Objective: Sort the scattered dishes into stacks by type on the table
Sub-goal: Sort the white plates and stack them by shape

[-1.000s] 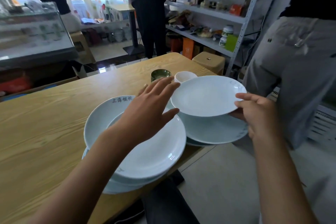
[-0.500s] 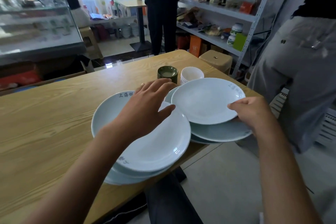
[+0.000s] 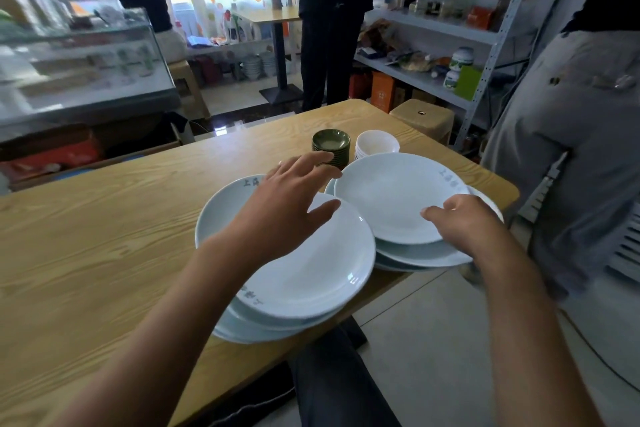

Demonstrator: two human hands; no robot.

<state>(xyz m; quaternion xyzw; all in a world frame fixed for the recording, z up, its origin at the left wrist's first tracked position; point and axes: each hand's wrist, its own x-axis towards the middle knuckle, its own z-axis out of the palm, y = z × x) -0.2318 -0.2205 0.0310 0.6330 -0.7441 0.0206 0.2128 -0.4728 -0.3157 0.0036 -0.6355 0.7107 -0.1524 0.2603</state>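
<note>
Right hand (image 3: 464,222) fingers grip near rim of top plate (image 3: 391,198), lying flat, face up, on right stack. Left hand (image 3: 277,204) fingers spread open above left stack (image 3: 311,281).

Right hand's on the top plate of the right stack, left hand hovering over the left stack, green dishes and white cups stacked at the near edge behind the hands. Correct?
One error: the green dishes and white cups sit beyond the plates, farther up the table, not at the near edge. Head view shows it. Right hand on top plate, left hand hovering: fine.

We see a glass display case (image 3: 79,69) at far left, a metal shelving unit (image 3: 450,35) holding jars and boxes, a tan stool (image 3: 424,118) below, and people standing around.
</note>
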